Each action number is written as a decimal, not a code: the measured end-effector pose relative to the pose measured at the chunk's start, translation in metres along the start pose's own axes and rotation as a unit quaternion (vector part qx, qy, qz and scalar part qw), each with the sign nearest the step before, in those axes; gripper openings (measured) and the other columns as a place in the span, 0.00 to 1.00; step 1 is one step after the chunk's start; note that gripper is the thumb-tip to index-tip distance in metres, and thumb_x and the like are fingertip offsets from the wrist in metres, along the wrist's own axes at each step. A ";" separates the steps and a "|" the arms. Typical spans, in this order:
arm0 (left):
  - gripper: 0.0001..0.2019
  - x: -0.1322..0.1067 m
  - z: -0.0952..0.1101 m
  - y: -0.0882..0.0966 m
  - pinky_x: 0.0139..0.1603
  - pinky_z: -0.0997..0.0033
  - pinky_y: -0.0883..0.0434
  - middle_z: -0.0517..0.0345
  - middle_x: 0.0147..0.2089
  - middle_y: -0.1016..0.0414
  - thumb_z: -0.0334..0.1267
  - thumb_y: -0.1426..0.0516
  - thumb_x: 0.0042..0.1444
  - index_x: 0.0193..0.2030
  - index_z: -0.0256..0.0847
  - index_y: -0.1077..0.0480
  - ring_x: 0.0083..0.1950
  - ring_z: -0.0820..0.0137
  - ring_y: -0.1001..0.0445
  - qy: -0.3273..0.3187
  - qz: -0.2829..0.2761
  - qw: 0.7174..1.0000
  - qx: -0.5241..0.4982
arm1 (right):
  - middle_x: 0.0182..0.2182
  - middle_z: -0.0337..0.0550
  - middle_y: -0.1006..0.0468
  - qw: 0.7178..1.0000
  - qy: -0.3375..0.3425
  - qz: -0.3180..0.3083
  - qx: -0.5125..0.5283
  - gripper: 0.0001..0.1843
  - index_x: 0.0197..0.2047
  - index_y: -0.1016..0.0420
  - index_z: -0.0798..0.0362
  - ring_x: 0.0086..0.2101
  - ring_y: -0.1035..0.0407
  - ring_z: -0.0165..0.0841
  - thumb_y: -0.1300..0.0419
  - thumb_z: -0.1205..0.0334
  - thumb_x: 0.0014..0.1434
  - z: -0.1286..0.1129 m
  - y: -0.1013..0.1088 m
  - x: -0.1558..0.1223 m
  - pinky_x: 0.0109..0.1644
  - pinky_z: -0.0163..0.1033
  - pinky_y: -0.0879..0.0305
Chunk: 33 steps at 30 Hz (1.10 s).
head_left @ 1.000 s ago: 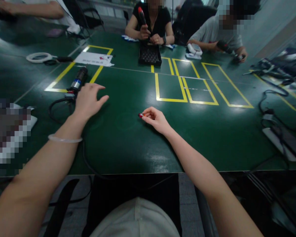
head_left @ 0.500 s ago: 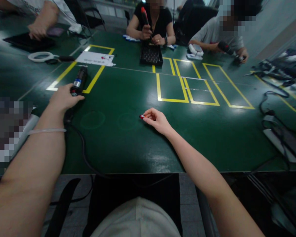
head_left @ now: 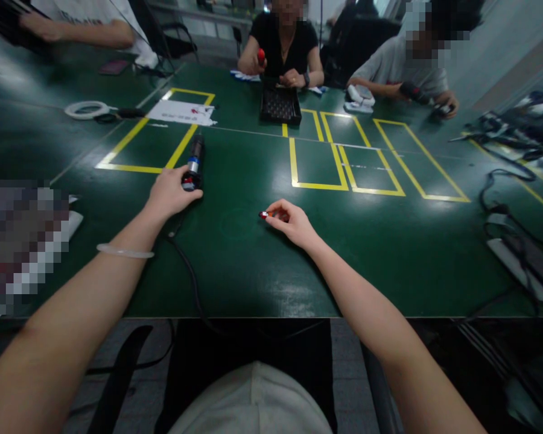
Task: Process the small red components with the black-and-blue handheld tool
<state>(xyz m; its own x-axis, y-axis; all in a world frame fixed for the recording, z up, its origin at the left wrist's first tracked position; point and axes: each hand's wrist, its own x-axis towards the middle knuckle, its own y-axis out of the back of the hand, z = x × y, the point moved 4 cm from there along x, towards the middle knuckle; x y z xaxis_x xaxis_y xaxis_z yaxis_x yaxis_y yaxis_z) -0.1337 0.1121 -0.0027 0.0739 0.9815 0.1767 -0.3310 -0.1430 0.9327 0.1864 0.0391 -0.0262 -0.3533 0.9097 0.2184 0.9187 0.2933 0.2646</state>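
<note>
My left hand is closed around the rear end of a black cylindrical tool with a blue and silver band. The tool points away from me, just right of a yellow tape rectangle; a black cord trails from near that hand toward the table edge. Near the middle of the table, my right hand pinches a small red piece with a dark tip between thumb and fingers. Its exact kind is too small to make out, and my fingers hide part of it.
Yellow tape outlines mark the green table. Across it, one person holds a red-tipped tool behind a black tray; another holds a dark tool. A white sheet and a white ring-shaped item lie at left. Cables crowd the right.
My left hand has moved right with the black tool, out of the left tape rectangle, dragging the cord along. My right hand has hardly moved. A person at far left has lifted a dark flat object.
</note>
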 end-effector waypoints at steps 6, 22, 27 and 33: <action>0.39 -0.021 0.067 -0.024 0.63 0.52 0.33 0.42 0.62 0.33 0.49 0.39 0.52 0.71 0.36 0.38 0.62 0.51 0.34 -0.066 -0.022 0.998 -0.005 | 0.29 0.35 0.28 1.000 0.002 0.018 -0.020 0.12 0.40 0.28 0.52 0.27 0.37 0.27 0.35 0.56 0.56 0.000 0.003 0.001 0.35 0.36 0.38; 0.37 -0.070 0.152 -0.036 0.60 0.52 0.30 0.44 0.65 0.36 0.44 0.43 0.57 0.73 0.41 0.44 0.62 0.51 0.34 -0.187 -0.075 0.979 -0.022 | 0.36 0.39 0.26 0.979 0.046 0.018 -0.197 0.06 0.39 0.31 0.51 0.33 0.33 0.31 0.38 0.64 0.58 -0.002 -0.001 0.000 0.41 0.38 0.36; 0.36 -0.070 0.152 -0.037 0.60 0.51 0.30 0.44 0.65 0.36 0.45 0.43 0.58 0.73 0.41 0.44 0.61 0.51 0.33 -0.191 -0.070 0.979 -0.019 | 0.37 0.40 0.29 0.967 0.066 0.011 -0.247 0.04 0.41 0.29 0.51 0.36 0.34 0.33 0.39 0.64 0.61 -0.003 -0.003 0.000 0.42 0.38 0.36; 0.36 -0.071 0.153 -0.036 0.59 0.51 0.29 0.44 0.65 0.36 0.44 0.43 0.58 0.73 0.42 0.44 0.61 0.51 0.33 -0.184 -0.072 0.980 -0.012 | 0.38 0.41 0.30 0.965 0.085 0.000 -0.249 0.01 0.39 0.26 0.52 0.35 0.34 0.32 0.39 0.64 0.63 -0.009 -0.002 -0.001 0.43 0.38 0.36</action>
<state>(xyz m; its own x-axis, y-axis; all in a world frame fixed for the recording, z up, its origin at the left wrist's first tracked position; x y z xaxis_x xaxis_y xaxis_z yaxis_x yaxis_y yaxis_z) 0.0173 0.0278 -0.0010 0.4547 0.8780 0.1497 -0.3142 0.0009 0.9494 0.1832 0.0351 -0.0186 -0.4161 0.8356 0.3585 0.7344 0.0764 0.6744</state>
